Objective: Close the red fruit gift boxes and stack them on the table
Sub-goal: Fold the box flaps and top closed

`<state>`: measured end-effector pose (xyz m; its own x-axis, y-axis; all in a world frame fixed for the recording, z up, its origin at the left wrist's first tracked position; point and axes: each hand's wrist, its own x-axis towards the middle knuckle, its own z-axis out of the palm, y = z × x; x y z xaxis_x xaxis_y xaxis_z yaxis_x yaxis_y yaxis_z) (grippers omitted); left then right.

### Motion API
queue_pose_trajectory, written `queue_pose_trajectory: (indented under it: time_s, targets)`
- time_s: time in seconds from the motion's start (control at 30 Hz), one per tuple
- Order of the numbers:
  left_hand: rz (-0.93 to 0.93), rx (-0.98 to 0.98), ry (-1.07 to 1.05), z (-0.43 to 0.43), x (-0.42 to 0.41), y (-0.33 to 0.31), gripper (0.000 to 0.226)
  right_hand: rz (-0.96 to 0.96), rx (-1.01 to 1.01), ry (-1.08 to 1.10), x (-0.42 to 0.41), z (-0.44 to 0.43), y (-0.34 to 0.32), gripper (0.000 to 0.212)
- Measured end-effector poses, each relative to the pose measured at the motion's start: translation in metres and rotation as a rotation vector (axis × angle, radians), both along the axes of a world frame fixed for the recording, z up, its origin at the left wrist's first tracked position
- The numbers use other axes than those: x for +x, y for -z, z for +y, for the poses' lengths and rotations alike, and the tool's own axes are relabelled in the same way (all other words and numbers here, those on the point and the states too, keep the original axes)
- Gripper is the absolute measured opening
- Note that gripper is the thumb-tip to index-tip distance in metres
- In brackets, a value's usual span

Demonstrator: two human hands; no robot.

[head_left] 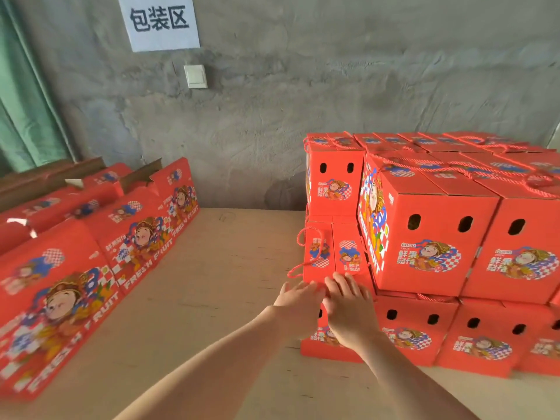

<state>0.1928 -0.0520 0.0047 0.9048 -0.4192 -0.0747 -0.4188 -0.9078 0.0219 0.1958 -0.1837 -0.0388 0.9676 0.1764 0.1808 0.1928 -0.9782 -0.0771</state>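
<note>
While both grips lie flat on one box, closing appears nearly finished for that unit. The left grip (298, 295) and the right grip (348, 307), just below centre of the frame, have their fingers straight and spread. They press side by side on the front top edge of the red gift box (348, 256) and pinch nothing. Its two top flaps lie level and meet along the middle, and its rope handle (298, 242) loops off its left side. The box stands on the worktop (227, 268) at the left end of the bottom tier, touching its neighbour.

To the right, the stack (424, 237) fills the right half of the frame. At least two tiers of shut boxes stand there, with rope handles lying across the tops. How far the stack runs past the right edge cannot be told.

Along the left edge, a row of red cartons (91, 237) leans on the worktop. Brown inner flaps (139, 174) stand open at its far end, upper left. These are judged to be the work left: close them and add them to the stack. Whether they hold fruit cannot be seen.

Behind, a grey wall carries a paper sign (159, 22) and a switch (195, 75), and a green curtain (24, 101) hangs at the far left.
</note>
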Motion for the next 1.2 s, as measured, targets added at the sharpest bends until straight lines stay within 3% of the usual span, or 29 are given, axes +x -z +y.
queue_pose_trajectory:
  time_s: [0.13,0.2,0.3,0.37,0.57,0.67,0.73,0.83,1.0,1.13,1.2]
  targets:
    - [-0.106,-0.071,0.074,0.061,-0.054,0.004,0.054,0.091,-0.044,0.09,0.0,0.018,-0.038,0.038]
    - [-0.118,-0.157,0.007,0.108,-0.081,0.003,0.047,0.003,-0.01,0.088,-0.008,0.036,-0.048,0.042]
    - [-0.107,-0.282,-0.148,0.192,-0.128,0.011,0.03,-0.156,0.304,-0.194,-0.043,0.092,-0.045,0.036]
    - [-0.065,-0.33,-0.286,0.251,-0.17,0.02,0.025,-0.073,0.377,-0.386,-0.078,0.147,-0.041,0.03]
    - [-0.108,-0.365,-0.647,0.414,-0.29,0.029,0.025,0.401,0.23,-0.695,-0.181,0.342,-0.013,0.029]
    - [-0.439,-0.39,-0.723,0.484,-0.32,0.018,0.023,0.491,0.09,-0.76,-0.211,0.432,-0.013,0.036]
    - [-0.546,-0.404,-0.82,0.522,-0.323,0.005,0.032,0.493,0.093,-0.737,-0.219,0.479,-0.021,0.041]
    - [-0.533,-0.251,-0.852,0.569,-0.312,-0.017,0.051,0.452,0.094,-0.682,-0.217,0.531,-0.037,0.042]
    - [-0.212,0.145,-0.971,0.606,-0.287,-0.036,0.086,0.433,0.132,-0.568,-0.185,0.577,-0.058,0.052]
    - [-0.223,0.197,-0.97,0.605,-0.276,-0.036,0.096,0.437,0.063,-0.479,-0.156,0.592,-0.058,0.046]
    - [-0.205,0.218,-0.964,0.605,-0.277,-0.034,0.102,0.433,0.015,-0.447,-0.145,0.598,-0.055,0.053]
